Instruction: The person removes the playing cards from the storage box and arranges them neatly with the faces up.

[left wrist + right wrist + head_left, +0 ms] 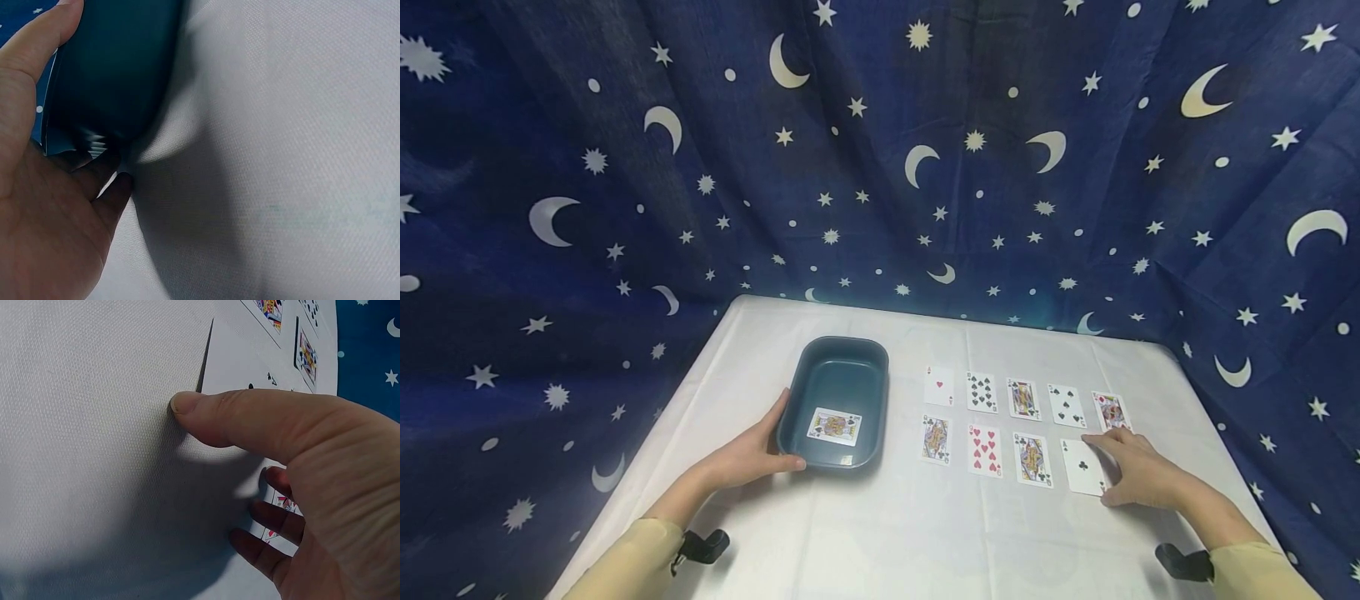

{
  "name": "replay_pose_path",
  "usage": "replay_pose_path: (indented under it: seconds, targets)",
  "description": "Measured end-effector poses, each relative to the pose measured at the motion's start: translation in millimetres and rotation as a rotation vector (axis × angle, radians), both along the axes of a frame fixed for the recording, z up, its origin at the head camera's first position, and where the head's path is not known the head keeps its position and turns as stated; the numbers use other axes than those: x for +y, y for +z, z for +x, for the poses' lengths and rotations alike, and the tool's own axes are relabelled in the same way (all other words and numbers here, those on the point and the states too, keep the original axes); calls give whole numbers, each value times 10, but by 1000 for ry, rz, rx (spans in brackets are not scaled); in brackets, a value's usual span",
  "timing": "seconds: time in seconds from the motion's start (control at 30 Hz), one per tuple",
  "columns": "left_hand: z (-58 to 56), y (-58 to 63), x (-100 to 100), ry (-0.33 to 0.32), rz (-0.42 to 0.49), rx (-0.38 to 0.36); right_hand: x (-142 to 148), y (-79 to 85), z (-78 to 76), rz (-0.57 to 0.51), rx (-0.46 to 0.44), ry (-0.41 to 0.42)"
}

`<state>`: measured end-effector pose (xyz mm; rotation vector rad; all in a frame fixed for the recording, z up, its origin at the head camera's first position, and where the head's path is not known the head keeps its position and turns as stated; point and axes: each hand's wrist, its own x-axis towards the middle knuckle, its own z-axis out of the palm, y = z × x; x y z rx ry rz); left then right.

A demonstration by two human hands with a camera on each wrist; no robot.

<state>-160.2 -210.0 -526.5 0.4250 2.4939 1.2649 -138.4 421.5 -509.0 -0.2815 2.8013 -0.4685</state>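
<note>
My left hand point(745, 454) grips the near left corner of a dark teal rectangular dish point(786, 392), thumb at the near side and fingers along the left wall. In the left wrist view the dish point(119, 62) lies between thumb and fingers. A face card point(835, 427) lies face up on the dish floor. At the right end of the near row, my right hand point(1138, 471) holds an ace of clubs point(1081, 465) by its right edge, thumb at the near corner and index finger at the far one. One card edge stands slightly off the cloth in the right wrist view.
Left of the ace lie a queen of clubs point(1033, 460), a nine of hearts point(985, 451) and another queen point(936, 439). Behind them, a far row runs from an ace of hearts point(939, 386) to a red face card point(1108, 410). A starry curtain point(880, 167) surrounds the white-covered table point(887, 542).
</note>
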Motion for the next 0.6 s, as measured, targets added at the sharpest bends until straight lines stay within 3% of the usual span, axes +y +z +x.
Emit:
replay_pose_path:
  seconds: [0.33, 0.47, 0.6]
  targets:
    - [7, 9, -5, 1, 2, -4, 2, 29, -60, 21, -30, -7]
    - [10, 3, -11, 3, -2, -4, -80, 108, -126, -6, 67, 19]
    - [5, 0, -15, 0, -13, -5, -431, 244, -268, -50, 219, 66]
